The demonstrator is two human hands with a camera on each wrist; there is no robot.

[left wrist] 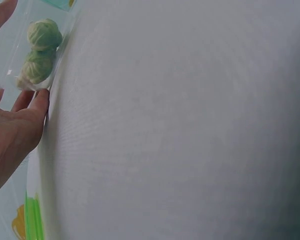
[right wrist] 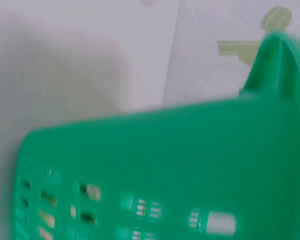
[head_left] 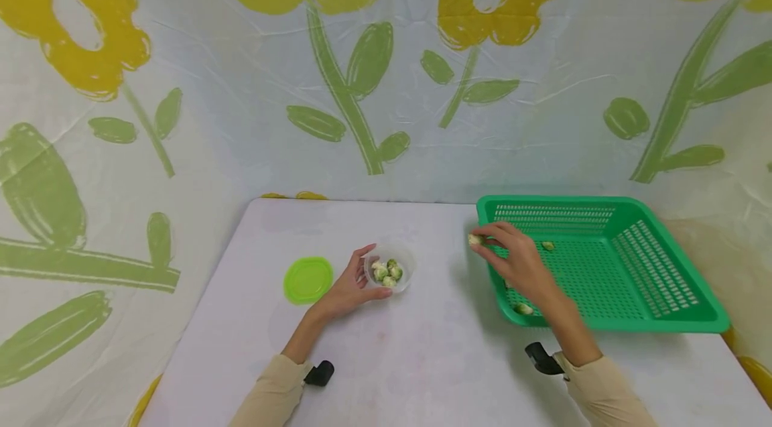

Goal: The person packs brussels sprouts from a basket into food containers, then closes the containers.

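Note:
My left hand (head_left: 348, 291) grips a clear round plastic container (head_left: 411, 265) on the table, thumb on its near side and fingers round the far left side. Several Brussels sprouts (head_left: 390, 271) lie inside it. The left wrist view shows two of these sprouts (left wrist: 38, 66) through the clear wall. A pale Brussels sprout (head_left: 476, 239) is pinched between the thumb and fingertips of my right hand (head_left: 517, 263), above the left rim of a green plastic basket (head_left: 605, 303). In the basket lie a few more sprouts, one (head_left: 523, 309) by the near left corner and another (head_left: 547, 246) farther back.
A bright green lid (head_left: 308, 280) lies on the white table (head_left: 386, 360), left of my left hand. The basket stands at the table's right side, reaching its right edge. Behind the table hangs a white cloth (head_left: 259, 92) printed with yellow flowers.

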